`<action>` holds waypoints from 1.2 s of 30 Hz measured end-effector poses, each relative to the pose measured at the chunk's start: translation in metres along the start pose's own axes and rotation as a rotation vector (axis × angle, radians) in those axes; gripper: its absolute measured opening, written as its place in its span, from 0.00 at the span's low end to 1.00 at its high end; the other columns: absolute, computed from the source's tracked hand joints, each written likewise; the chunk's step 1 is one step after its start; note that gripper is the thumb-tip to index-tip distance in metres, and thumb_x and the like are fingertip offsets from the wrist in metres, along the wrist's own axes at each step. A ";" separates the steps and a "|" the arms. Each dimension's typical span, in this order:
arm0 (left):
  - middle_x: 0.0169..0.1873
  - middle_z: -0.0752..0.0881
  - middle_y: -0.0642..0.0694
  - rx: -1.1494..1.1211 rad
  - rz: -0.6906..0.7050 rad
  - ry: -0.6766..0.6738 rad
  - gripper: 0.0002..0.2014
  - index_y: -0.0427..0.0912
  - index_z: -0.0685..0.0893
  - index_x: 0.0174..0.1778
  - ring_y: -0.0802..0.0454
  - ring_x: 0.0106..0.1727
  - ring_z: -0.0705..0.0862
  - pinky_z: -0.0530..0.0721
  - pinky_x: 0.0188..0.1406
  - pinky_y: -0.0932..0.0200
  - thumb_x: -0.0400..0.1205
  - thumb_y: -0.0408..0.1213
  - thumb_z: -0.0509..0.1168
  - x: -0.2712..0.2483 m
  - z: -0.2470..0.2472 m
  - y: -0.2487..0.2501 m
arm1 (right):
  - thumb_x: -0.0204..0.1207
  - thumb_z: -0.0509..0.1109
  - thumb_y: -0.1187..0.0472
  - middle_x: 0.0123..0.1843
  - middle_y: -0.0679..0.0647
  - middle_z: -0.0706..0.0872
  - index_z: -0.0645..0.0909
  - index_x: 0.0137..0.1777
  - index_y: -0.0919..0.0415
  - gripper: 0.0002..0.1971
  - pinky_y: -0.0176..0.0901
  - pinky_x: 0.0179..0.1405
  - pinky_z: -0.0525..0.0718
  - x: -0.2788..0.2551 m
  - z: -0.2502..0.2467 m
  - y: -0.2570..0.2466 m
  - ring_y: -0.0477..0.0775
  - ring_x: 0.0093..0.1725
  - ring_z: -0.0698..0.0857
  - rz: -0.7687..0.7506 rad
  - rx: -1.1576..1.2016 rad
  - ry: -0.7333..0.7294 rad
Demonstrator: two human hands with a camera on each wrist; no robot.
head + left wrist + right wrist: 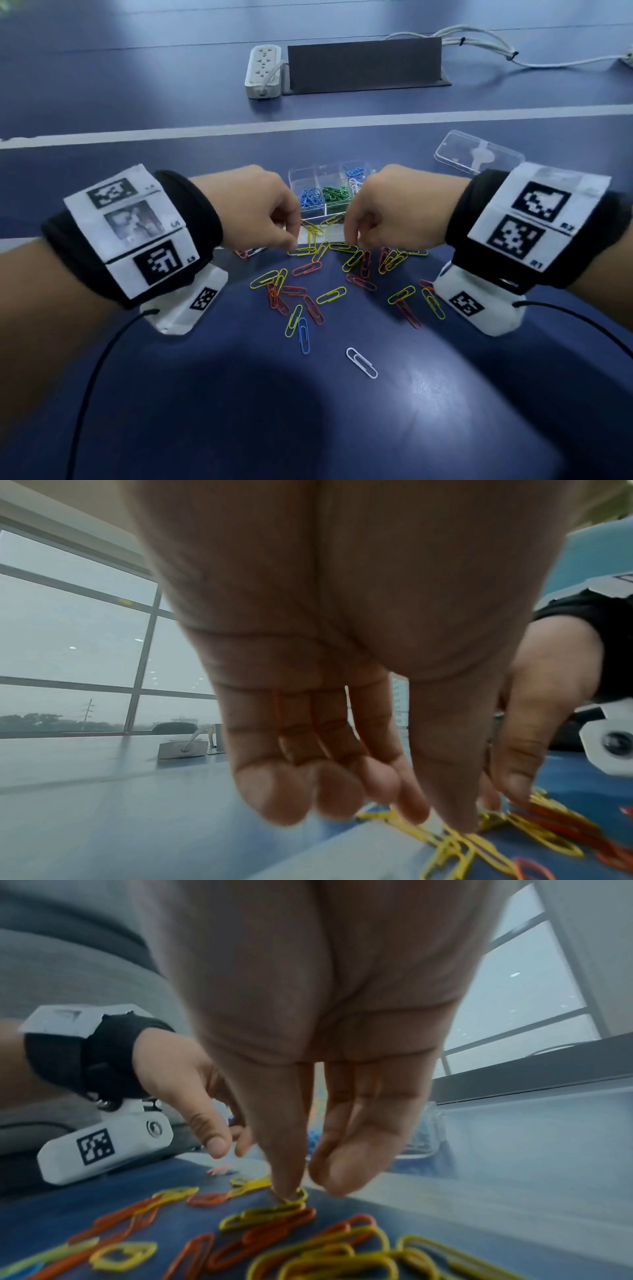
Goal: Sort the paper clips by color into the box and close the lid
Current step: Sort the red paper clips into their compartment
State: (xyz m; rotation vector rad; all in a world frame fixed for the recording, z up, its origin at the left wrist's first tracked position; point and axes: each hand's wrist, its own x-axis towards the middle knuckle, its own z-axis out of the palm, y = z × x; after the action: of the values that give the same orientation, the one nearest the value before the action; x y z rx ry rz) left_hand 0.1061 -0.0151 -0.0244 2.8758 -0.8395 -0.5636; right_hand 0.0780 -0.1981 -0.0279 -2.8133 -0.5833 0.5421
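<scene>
On the dark blue table (445, 394), just in front of the person, loose paper clips (329, 274) lay scattered, mostly yellow and red. A single blue clip (303, 335) and a white clip (361, 362) lay apart on the near side. Beyond the scatter, touching its far edge, stood the clear compartment box (308, 171), open on top. One of its cells held blue clips (311, 198), the next green clips (334, 194), and a cell toward the right held white ones, partly hidden behind the right hand. The box's clear lid (479, 156) lay flat on the table, well apart to the right.

The left hand (253, 205) hung knuckles-up over the far edge of the scatter. Its fingers curled downward, and thumb and forefinger tips came down on a yellow clip (459, 837); whether they actually pinched it could not be told. The right hand (387, 209) was bent the same way. In the right wrist view its thumb tip (286, 1185) pressed onto another yellow clip (294, 1196), the other fingers curled close beside it, and again a true grip could not be made out. Both wrists wore black bands carrying white marker blocks (133, 233).

Farther back stood a white power strip (262, 72) beside a dark upright panel (363, 65), with white cables (486, 44) trailing to the right.
</scene>
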 end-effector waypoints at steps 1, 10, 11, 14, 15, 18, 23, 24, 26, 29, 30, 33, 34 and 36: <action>0.24 0.84 0.54 -0.001 0.004 -0.010 0.04 0.52 0.87 0.37 0.65 0.25 0.79 0.75 0.32 0.67 0.72 0.47 0.71 -0.002 0.003 0.001 | 0.69 0.71 0.61 0.31 0.44 0.83 0.89 0.47 0.48 0.10 0.36 0.40 0.80 0.001 0.003 -0.003 0.42 0.31 0.78 -0.033 -0.015 -0.033; 0.26 0.85 0.53 -0.005 0.015 0.042 0.06 0.49 0.90 0.39 0.64 0.25 0.77 0.76 0.34 0.66 0.71 0.45 0.72 -0.004 0.008 -0.004 | 0.73 0.69 0.60 0.35 0.48 0.86 0.89 0.49 0.51 0.09 0.33 0.34 0.75 0.003 0.007 -0.006 0.47 0.35 0.78 -0.129 -0.081 -0.010; 0.26 0.86 0.52 -0.002 0.013 0.033 0.06 0.50 0.90 0.39 0.63 0.25 0.77 0.75 0.33 0.68 0.71 0.46 0.72 -0.005 0.010 -0.004 | 0.72 0.69 0.60 0.35 0.47 0.85 0.89 0.49 0.52 0.09 0.32 0.34 0.75 0.003 0.008 -0.006 0.46 0.34 0.77 -0.137 -0.074 -0.014; 0.30 0.87 0.51 -0.017 0.017 -0.028 0.08 0.51 0.90 0.39 0.63 0.28 0.77 0.74 0.33 0.67 0.70 0.49 0.73 -0.008 0.014 -0.001 | 0.72 0.70 0.60 0.33 0.45 0.85 0.89 0.46 0.52 0.07 0.33 0.36 0.78 0.002 0.009 -0.010 0.41 0.30 0.79 -0.170 -0.061 -0.027; 0.29 0.86 0.52 -0.021 0.006 -0.017 0.07 0.51 0.89 0.39 0.64 0.28 0.77 0.75 0.33 0.67 0.70 0.49 0.73 -0.008 0.014 -0.002 | 0.71 0.70 0.60 0.31 0.44 0.84 0.89 0.44 0.53 0.07 0.31 0.35 0.77 0.001 0.009 -0.013 0.39 0.28 0.79 -0.189 -0.062 -0.026; 0.25 0.81 0.57 -0.001 -0.100 0.109 0.04 0.49 0.87 0.36 0.59 0.30 0.79 0.77 0.38 0.62 0.72 0.44 0.72 -0.006 0.007 -0.013 | 0.69 0.73 0.49 0.26 0.46 0.82 0.88 0.41 0.53 0.09 0.34 0.32 0.77 -0.012 0.011 -0.029 0.40 0.27 0.78 -0.263 -0.095 -0.066; 0.28 0.83 0.50 0.052 -0.247 0.093 0.08 0.47 0.88 0.34 0.48 0.39 0.82 0.76 0.38 0.59 0.71 0.47 0.73 -0.009 0.011 -0.025 | 0.62 0.75 0.42 0.39 0.54 0.87 0.87 0.43 0.54 0.17 0.42 0.33 0.79 -0.041 0.034 -0.059 0.59 0.41 0.85 -0.284 -0.229 -0.269; 0.28 0.83 0.50 0.046 -0.254 0.092 0.07 0.47 0.88 0.33 0.48 0.39 0.82 0.77 0.38 0.59 0.70 0.46 0.73 -0.009 0.012 -0.025 | 0.64 0.75 0.45 0.41 0.55 0.87 0.86 0.45 0.55 0.16 0.43 0.34 0.79 -0.043 0.038 -0.060 0.60 0.42 0.84 -0.278 -0.222 -0.282; 0.29 0.85 0.49 0.042 -0.249 0.102 0.06 0.47 0.88 0.32 0.47 0.40 0.84 0.80 0.38 0.58 0.71 0.44 0.71 -0.008 0.013 -0.026 | 0.66 0.74 0.51 0.42 0.55 0.87 0.85 0.47 0.58 0.13 0.45 0.36 0.82 -0.045 0.042 -0.058 0.61 0.43 0.85 -0.283 -0.213 -0.287; 0.33 0.89 0.47 0.052 -0.227 0.103 0.08 0.47 0.89 0.34 0.46 0.40 0.85 0.80 0.39 0.58 0.73 0.45 0.68 -0.009 0.013 -0.025 | 0.67 0.70 0.59 0.41 0.53 0.85 0.84 0.46 0.55 0.08 0.45 0.39 0.84 -0.050 0.044 -0.057 0.61 0.43 0.84 -0.294 -0.136 -0.277; 0.33 0.89 0.46 0.055 -0.222 0.097 0.09 0.47 0.89 0.34 0.46 0.40 0.85 0.80 0.39 0.59 0.73 0.46 0.68 -0.010 0.012 -0.024 | 0.67 0.69 0.61 0.39 0.52 0.84 0.84 0.46 0.55 0.08 0.45 0.39 0.84 -0.051 0.044 -0.056 0.61 0.42 0.83 -0.298 -0.120 -0.272; 0.33 0.89 0.47 0.059 -0.213 0.077 0.09 0.47 0.89 0.33 0.47 0.41 0.85 0.80 0.39 0.58 0.72 0.47 0.70 -0.012 0.012 -0.022 | 0.66 0.68 0.60 0.32 0.49 0.76 0.83 0.46 0.52 0.09 0.40 0.32 0.76 -0.049 0.039 -0.055 0.55 0.36 0.77 -0.296 -0.127 -0.240; 0.33 0.89 0.47 0.062 -0.210 0.074 0.08 0.46 0.89 0.33 0.47 0.41 0.85 0.81 0.39 0.58 0.72 0.46 0.70 -0.012 0.012 -0.021 | 0.66 0.68 0.59 0.30 0.47 0.74 0.83 0.47 0.50 0.10 0.39 0.31 0.73 -0.047 0.035 -0.053 0.52 0.34 0.75 -0.285 -0.120 -0.229; 0.33 0.88 0.48 0.074 -0.200 0.065 0.07 0.46 0.87 0.32 0.48 0.40 0.84 0.81 0.40 0.58 0.73 0.43 0.69 -0.013 0.012 -0.020 | 0.66 0.68 0.58 0.28 0.44 0.74 0.83 0.47 0.49 0.10 0.34 0.28 0.71 -0.041 0.024 -0.048 0.43 0.29 0.73 -0.251 -0.085 -0.205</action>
State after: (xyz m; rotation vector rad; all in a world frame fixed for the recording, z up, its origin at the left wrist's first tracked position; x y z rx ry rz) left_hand 0.1017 0.0086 -0.0349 3.0482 -0.5798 -0.4621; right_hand 0.0170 -0.1690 -0.0237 -2.7217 -1.0049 0.7739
